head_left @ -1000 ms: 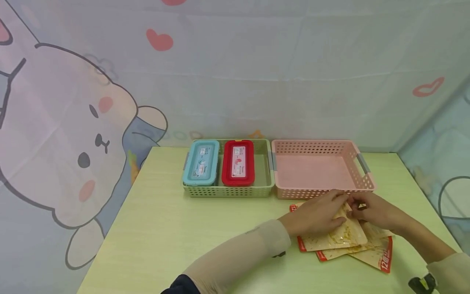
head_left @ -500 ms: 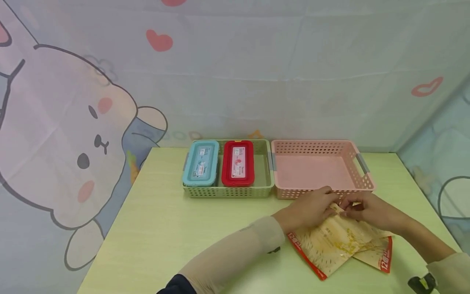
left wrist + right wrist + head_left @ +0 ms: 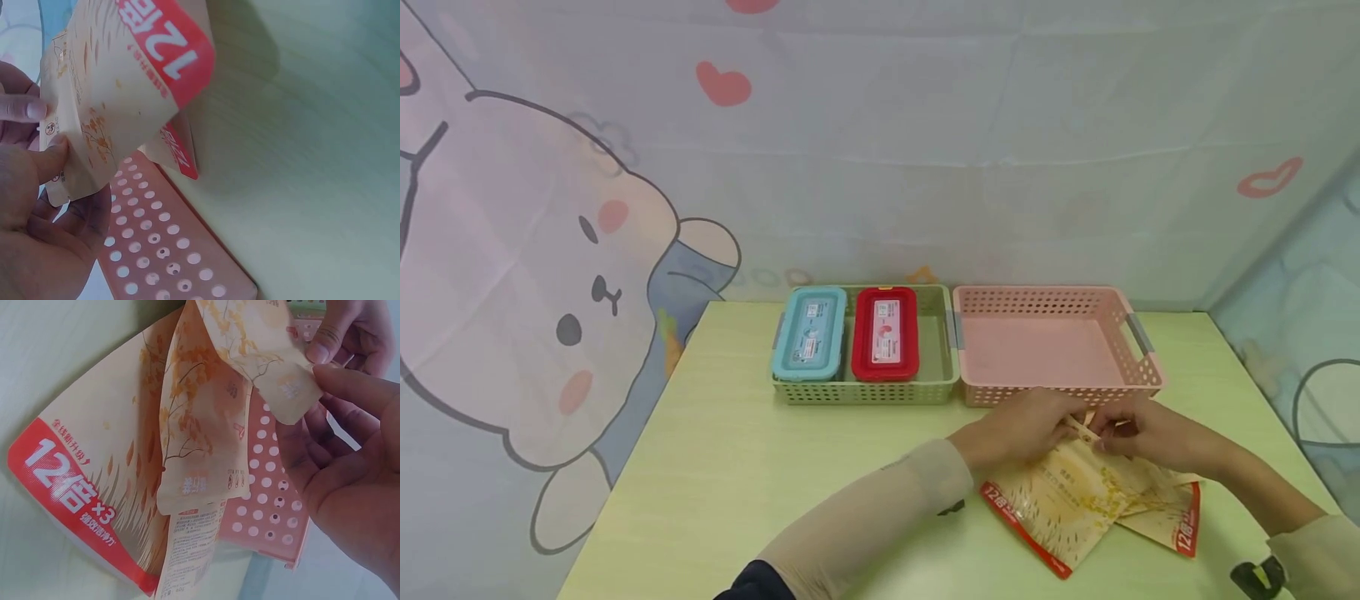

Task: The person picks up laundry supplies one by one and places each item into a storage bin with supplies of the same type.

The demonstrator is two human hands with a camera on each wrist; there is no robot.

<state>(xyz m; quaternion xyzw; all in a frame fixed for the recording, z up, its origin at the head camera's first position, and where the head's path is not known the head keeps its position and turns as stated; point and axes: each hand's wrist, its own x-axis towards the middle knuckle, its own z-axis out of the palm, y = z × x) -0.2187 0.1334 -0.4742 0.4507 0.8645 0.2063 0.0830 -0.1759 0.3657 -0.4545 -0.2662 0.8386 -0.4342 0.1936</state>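
Both hands pinch the far edge of a flat beige pouch point(image 3: 1060, 500) printed with yellow plants and a red end strip. My left hand point(image 3: 1026, 429) grips one corner, thumb on the front and fingers behind, as the left wrist view shows on the pouch point(image 3: 119, 94). My right hand point(image 3: 1165, 433) pinches the same edge with thumb and forefinger; in the right wrist view the right hand point(image 3: 350, 469) is close to the left hand point(image 3: 365, 331). More beige pouches point(image 3: 1176, 525) lie beneath, fanned out on the table and partly covered.
A pink perforated basket point(image 3: 1150, 375) stands just beyond the hands. Left of it, a green basket point(image 3: 936, 392) holds a blue-lidded box point(image 3: 808, 333) and a red-lidded box point(image 3: 885, 333). A printed cloth point(image 3: 962, 150) hangs behind the pale table point(image 3: 700, 467).
The upper pouch has been turned and its far edge raised, so its red end now points to the front left. My left hand has shifted slightly left, from lying on the pouch to pinching its edge.
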